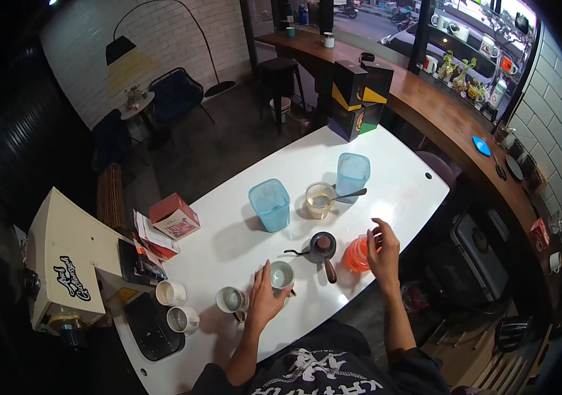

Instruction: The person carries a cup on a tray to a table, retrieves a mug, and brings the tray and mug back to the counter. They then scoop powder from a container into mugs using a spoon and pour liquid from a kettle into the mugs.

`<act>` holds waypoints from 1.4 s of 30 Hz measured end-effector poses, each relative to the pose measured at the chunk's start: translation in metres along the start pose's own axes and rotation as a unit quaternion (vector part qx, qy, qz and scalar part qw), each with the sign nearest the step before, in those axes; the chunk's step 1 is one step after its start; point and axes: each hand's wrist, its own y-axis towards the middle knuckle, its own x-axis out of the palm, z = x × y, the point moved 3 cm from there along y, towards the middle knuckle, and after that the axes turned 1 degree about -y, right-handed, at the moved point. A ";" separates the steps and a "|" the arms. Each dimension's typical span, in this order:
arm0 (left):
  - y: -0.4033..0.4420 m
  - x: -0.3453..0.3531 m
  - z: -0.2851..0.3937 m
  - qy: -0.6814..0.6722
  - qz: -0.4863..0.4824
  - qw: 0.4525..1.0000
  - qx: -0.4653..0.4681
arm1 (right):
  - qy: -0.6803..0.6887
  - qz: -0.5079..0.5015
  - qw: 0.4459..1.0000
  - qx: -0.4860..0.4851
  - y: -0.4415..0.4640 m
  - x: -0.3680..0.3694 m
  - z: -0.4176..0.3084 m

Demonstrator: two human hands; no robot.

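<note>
My left hand point(268, 295) is wrapped around a pale cup point(282, 275) with its fingers on the left side and thumb near the front. Just left of it stands another pale cup point(231, 300) with liquid inside. My right hand point(384, 251) is at the right side of a translucent red-orange container point(357, 255), fingers curled at its rim; part of the grip is hidden. Between the hands sits a small dark pot point(322, 245) with a thin spout and wooden handle. Behind it are a glass point(318, 205) with a spoon point(350, 195) and two blue plastic containers point(270, 209) point(353, 174).
Two white cups point(182, 320) point(170, 293) stand near a black tray point(153, 327) beside a cream grinder point(67, 263). Red-and-white boxes point(176, 217) lie at the left edge of the white table point(228, 197). Black boxes point(358, 99) are stacked at its far corner.
</note>
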 end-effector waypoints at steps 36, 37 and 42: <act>0.022 0.054 -0.025 -0.344 0.133 0.930 0.002 | 0.250 -0.190 0.946 0.084 0.103 0.050 0.033; 0.024 0.052 -0.023 -0.341 0.139 0.930 0.015 | 0.214 -0.199 0.955 0.049 0.103 0.047 0.026; 0.025 0.056 -0.026 -0.354 0.139 0.925 0.010 | 0.076 -0.220 0.969 -0.083 0.096 0.048 0.010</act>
